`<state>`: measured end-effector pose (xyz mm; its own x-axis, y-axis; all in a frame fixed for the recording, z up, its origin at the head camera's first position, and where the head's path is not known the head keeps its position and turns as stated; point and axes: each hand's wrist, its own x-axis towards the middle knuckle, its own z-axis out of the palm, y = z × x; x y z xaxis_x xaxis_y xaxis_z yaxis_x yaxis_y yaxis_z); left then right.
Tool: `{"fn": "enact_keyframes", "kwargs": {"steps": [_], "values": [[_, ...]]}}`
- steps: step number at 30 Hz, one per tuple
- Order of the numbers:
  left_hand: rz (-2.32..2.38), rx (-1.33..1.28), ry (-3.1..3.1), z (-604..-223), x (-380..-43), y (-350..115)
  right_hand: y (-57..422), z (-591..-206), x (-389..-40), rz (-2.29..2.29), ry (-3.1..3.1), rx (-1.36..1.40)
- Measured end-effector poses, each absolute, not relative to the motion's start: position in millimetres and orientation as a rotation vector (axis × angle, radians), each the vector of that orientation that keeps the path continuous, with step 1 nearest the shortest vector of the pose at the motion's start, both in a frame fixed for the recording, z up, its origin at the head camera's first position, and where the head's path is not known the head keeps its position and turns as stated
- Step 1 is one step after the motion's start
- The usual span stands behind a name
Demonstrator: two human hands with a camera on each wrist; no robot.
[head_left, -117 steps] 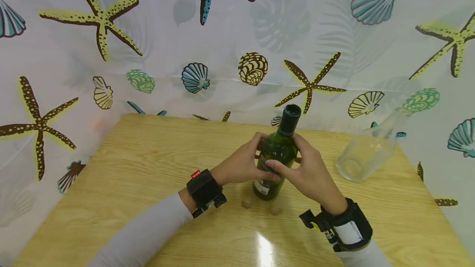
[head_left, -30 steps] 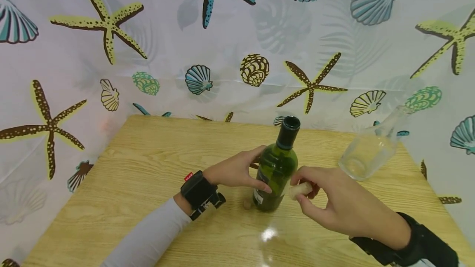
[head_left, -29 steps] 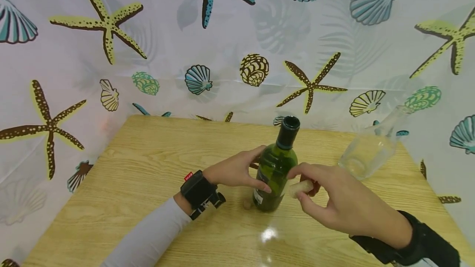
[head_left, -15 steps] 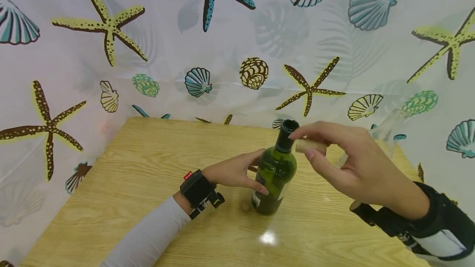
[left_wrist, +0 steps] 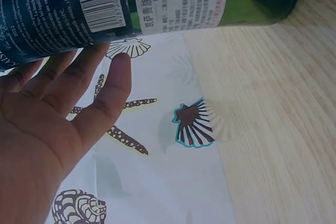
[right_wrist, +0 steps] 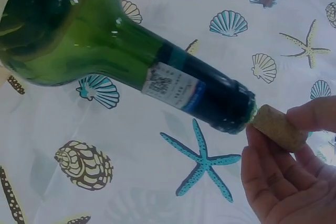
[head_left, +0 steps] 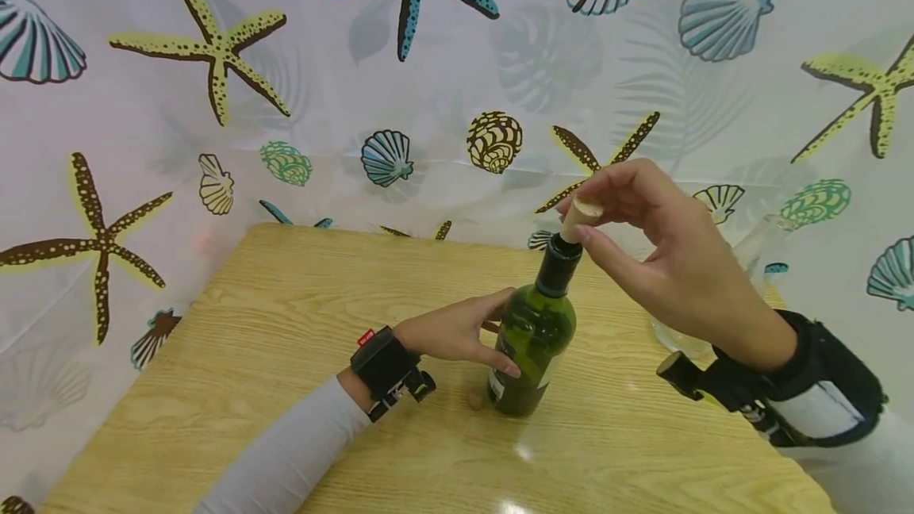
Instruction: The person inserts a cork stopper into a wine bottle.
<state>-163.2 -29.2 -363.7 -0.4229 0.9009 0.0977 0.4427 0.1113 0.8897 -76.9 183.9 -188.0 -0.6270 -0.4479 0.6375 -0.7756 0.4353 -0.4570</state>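
Pinching a cork (head_left: 581, 216), right hand (head_left: 681, 268).

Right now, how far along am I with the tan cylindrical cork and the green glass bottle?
Done: the green glass bottle stands on the pale wooden table, held by your left hand.
In hand: your right hand pinches the tan cylindrical cork at the bottle's mouth.
Left: probably pressing it in, since most of its length shows outside the rim in the right wrist view, then letting go.

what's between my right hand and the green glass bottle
Right wrist view: a tan cylindrical cork, pinched by your right hand, at the mouth of the green glass bottle.
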Motion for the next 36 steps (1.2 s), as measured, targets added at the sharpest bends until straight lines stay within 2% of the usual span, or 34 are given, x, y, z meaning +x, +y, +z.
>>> {"fn": "enact_keyframes", "kwargs": {"steps": [14,24,32,36], "values": [[1.277,1.307,1.928,-363.3,-163.7,-29.3,190.1,-204.4,-85.2,0.872,-2.388,0.954],[1.535,1.175,1.995,-350.3,-136.3,-20.0,202.8,-172.9,-91.2,0.606,-2.439,1.268],[1.594,0.865,2.027,-335.7,-127.4,-22.9,203.7,-150.3,-96.3,0.437,-2.658,1.335],[1.667,0.833,2.071,-341.4,-120.9,-16.6,203.7,-147.7,-97.6,0.425,-2.675,1.326]]}}
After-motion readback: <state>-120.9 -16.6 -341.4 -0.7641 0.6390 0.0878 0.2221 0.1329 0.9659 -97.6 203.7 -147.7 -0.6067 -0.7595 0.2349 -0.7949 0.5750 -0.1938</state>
